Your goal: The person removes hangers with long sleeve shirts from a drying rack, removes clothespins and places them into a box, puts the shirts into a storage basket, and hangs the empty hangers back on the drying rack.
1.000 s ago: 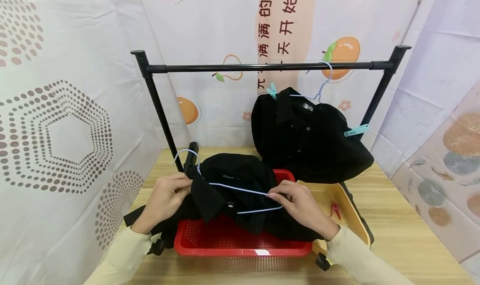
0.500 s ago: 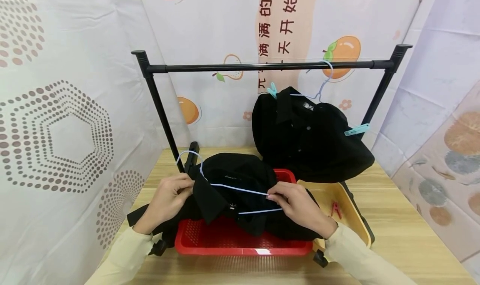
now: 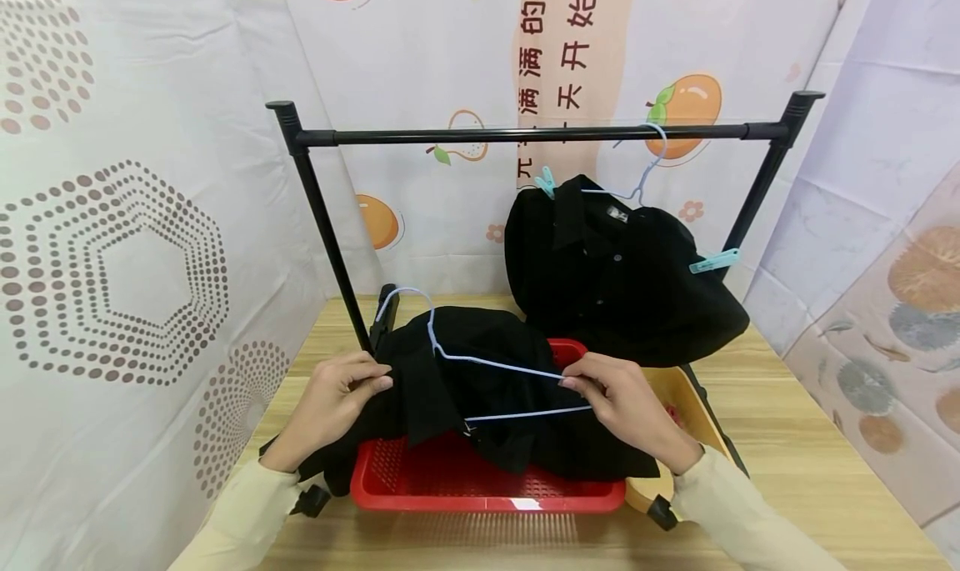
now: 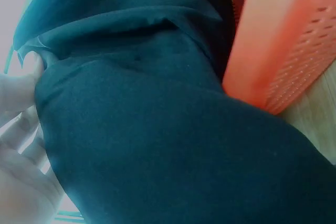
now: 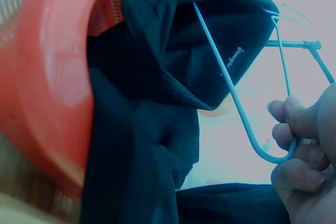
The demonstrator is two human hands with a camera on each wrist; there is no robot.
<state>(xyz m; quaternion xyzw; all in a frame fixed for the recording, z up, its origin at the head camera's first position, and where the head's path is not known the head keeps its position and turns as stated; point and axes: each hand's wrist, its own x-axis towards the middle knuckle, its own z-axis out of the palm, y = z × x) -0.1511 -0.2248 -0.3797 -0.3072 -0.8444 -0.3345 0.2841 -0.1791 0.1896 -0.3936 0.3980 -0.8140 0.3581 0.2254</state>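
Note:
A black shirt with a collar lies over a red basket. My left hand pinches its cloth near the left shoulder; thumb and finger grip a fold in the left wrist view. My right hand holds a light blue wire hanger by its right end, the fingers round the bend in the right wrist view. The hanger's left part lies at the shirt's neck opening, with the lower bar running in behind the collar. Its hook rises at the left, just above the collar.
A black rack spans the back. From its rail hangs another black shirt on a light blue hanger, with turquoise clothespins at its shoulders. A yellow tray stands right of the basket, partly behind my right hand.
My right hand has moved to the right with the hanger, and the hook has shifted right and up. The left hand has stayed nearly in place on the shirt.

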